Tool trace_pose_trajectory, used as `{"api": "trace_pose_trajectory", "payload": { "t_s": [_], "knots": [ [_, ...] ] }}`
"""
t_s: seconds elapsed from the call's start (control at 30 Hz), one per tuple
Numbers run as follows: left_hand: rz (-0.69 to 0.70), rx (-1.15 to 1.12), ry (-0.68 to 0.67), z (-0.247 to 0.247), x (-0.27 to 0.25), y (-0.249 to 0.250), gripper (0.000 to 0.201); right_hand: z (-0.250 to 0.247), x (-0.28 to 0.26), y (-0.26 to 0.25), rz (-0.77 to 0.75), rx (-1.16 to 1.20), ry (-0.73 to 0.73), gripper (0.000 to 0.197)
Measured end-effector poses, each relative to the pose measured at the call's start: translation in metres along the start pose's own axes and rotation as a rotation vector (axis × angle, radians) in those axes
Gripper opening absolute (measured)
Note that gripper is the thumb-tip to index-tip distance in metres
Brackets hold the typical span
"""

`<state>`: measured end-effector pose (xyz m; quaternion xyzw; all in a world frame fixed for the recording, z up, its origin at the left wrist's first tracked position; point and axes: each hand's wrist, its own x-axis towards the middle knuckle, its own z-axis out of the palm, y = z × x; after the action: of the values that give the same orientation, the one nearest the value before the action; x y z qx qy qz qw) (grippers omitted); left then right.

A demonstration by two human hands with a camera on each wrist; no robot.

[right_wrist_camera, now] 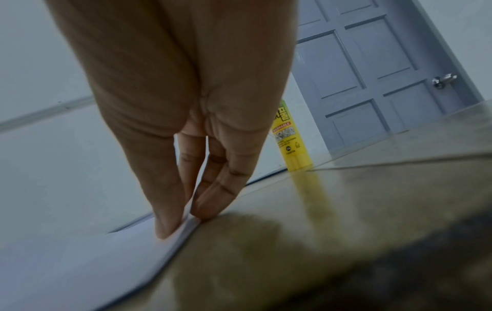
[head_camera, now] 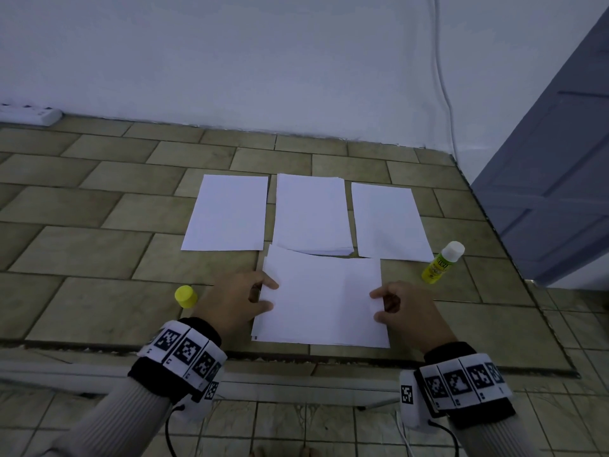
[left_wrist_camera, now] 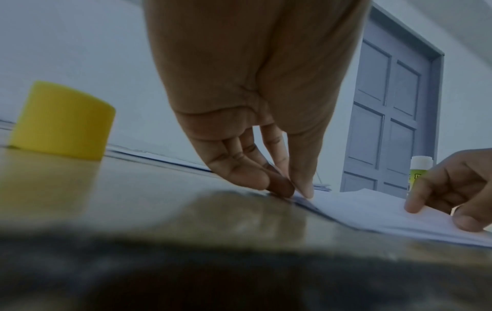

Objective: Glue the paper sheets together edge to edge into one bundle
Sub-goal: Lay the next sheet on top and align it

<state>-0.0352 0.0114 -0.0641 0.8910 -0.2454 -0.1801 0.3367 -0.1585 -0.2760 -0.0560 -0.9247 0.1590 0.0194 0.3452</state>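
Note:
A stack of white paper sheets (head_camera: pixel 321 301) lies crosswise on the tiled floor in front of me. My left hand (head_camera: pixel 242 296) pinches its left edge, thumb on top and fingers under, seen close in the left wrist view as left hand (left_wrist_camera: pixel 279 187) on the sheets (left_wrist_camera: pixel 372 210). My right hand (head_camera: pixel 400 306) pinches the right edge the same way; in the right wrist view the right hand (right_wrist_camera: pixel 183 218) grips the sheet edge (right_wrist_camera: pixel 80 263). An uncapped glue stick (head_camera: pixel 443 262) stands to the right. Its yellow cap (head_camera: pixel 186 296) sits left of my left hand.
Beyond the held stack lie a single sheet (head_camera: pixel 227 212) on the left, a thicker pile (head_camera: pixel 313 214) in the middle and another sheet (head_camera: pixel 389 221) on the right. A grey door (head_camera: pixel 553 179) stands at right, a power strip (head_camera: pixel 29 113) far left by the wall.

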Motion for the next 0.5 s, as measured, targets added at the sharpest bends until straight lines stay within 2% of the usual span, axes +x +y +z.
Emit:
{"api": "trace_pose_trajectory", "payload": {
  "t_s": [0.5],
  "knots": [
    [0.008, 0.028, 0.002, 0.0014, 0.0008, -0.0021, 0.029, -0.0010, 0.0016, 0.0031, 0.007, 0.023, -0.024, 0.032]
  ]
}}
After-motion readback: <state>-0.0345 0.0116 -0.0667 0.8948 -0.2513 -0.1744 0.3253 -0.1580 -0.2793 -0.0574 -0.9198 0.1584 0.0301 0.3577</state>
